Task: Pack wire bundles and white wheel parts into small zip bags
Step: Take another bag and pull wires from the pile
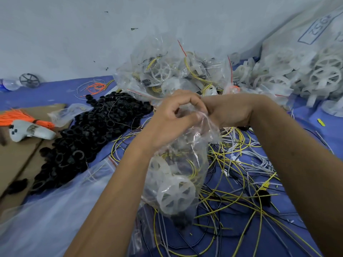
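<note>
A small clear zip bag (176,175) hangs between my hands above the blue table. Inside it sit white wheel parts (176,195) and coiled yellow wire. My left hand (172,117) pinches the bag's top edge with curled fingers. My right hand (228,112) grips the same top edge from the right, its fingers hidden behind the plastic and my left hand. Loose yellow, white and black wires (241,173) lie tangled under and to the right of the bag.
A heap of filled zip bags (170,75) lies just beyond my hands. Loose white wheels (306,76) pile up at the right by a big sack. Black rings (83,138) spread at the left, beside cardboard (16,164), orange ties (24,117) and empty bags (46,210).
</note>
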The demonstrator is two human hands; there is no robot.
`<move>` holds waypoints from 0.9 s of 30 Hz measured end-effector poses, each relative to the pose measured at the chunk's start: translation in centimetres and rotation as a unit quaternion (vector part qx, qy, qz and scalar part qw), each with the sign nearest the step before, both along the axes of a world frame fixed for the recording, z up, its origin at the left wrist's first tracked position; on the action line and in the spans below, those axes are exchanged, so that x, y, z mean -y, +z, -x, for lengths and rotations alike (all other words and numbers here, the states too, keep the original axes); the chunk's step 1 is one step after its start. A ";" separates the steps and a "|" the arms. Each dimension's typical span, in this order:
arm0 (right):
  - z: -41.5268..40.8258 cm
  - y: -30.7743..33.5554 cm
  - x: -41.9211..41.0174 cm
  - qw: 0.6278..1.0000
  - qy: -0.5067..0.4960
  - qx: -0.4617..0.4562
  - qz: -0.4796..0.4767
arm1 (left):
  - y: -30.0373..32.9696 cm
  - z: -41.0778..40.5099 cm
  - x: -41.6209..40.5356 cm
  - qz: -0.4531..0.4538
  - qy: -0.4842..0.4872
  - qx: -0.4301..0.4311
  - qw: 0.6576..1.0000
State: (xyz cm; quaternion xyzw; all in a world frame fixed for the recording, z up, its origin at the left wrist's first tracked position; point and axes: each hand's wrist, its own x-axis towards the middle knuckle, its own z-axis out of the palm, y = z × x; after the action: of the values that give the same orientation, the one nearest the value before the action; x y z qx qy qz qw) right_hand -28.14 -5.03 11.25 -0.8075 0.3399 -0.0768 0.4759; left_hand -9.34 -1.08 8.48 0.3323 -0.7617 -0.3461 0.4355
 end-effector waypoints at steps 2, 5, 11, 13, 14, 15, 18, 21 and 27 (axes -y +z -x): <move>0.0 -1.3 0.0 0.991 0.006 0.104 -0.083 | 0.1 0.2 -0.1 0.003 0.001 -0.011 1.000; 0.1 -2.2 -0.2 0.988 0.076 0.100 -0.090 | 0.1 0.0 -0.1 -0.005 0.011 -0.050 0.999; -1.5 -2.7 1.0 0.984 0.050 -0.169 0.006 | -0.5 -0.5 0.4 -0.041 -0.010 -0.084 0.996; -2.5 -2.3 0.6 0.975 0.075 -0.207 0.005 | -0.7 -0.8 0.5 -0.055 -0.003 -0.072 0.996; -2.8 -2.0 0.3 0.972 0.080 -0.220 0.002 | -0.9 -0.9 0.7 -0.051 0.009 -0.057 0.997; -2.7 -1.8 0.2 0.976 0.066 -0.208 0.005 | -1.1 -1.1 0.8 -0.041 0.026 -0.035 0.998; -1.4 -1.3 0.4 0.995 -0.006 -0.079 0.067 | -1.9 -2.2 1.3 -0.032 0.075 0.017 0.996; 0.2 -1.7 0.3 0.991 -0.121 0.052 0.031 | -2.3 -3.7 1.9 -0.044 0.132 0.030 0.990; 0.6 -4.7 -1.0 0.936 -0.287 0.135 0.153 | -2.2 -5.6 1.9 -0.121 0.119 0.069 0.983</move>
State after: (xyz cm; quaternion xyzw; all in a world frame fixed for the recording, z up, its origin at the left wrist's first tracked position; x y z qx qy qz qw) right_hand -28.73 -4.01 6.53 -0.7204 0.4742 -0.3697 0.3456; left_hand -3.72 -2.94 6.31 0.4934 -0.6976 -0.3577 0.3768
